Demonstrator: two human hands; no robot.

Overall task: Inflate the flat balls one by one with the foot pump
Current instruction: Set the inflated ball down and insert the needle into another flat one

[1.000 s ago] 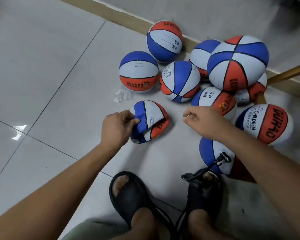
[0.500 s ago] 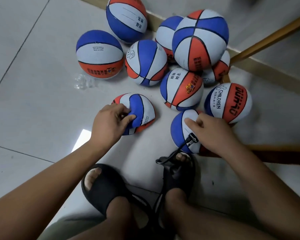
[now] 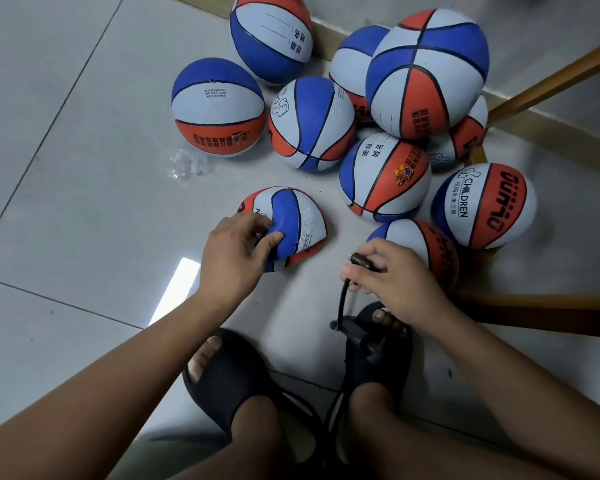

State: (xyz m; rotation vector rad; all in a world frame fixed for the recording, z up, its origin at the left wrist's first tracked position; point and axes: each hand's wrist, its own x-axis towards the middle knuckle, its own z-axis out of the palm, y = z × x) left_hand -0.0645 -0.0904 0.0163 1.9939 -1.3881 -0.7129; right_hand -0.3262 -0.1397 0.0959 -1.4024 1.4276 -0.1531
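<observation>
Head view, left hand point(image 3: 236, 252): I see its fingers curled, thumb dug into the flat ball point(image 3: 293, 216).
Right hand point(image 3: 395, 277): fingers pinch the nozzle point(image 3: 362, 261); its hose point(image 3: 342, 301) drops to the foot pump point(image 3: 364, 341).
Flat ball: caved in, on the floor point(image 3: 84, 202), nearer me than the inflated balls point(image 3: 426, 74).

pale tiled floor point(image 3: 66, 237), wooden furniture legs point(image 3: 548, 81)
</observation>
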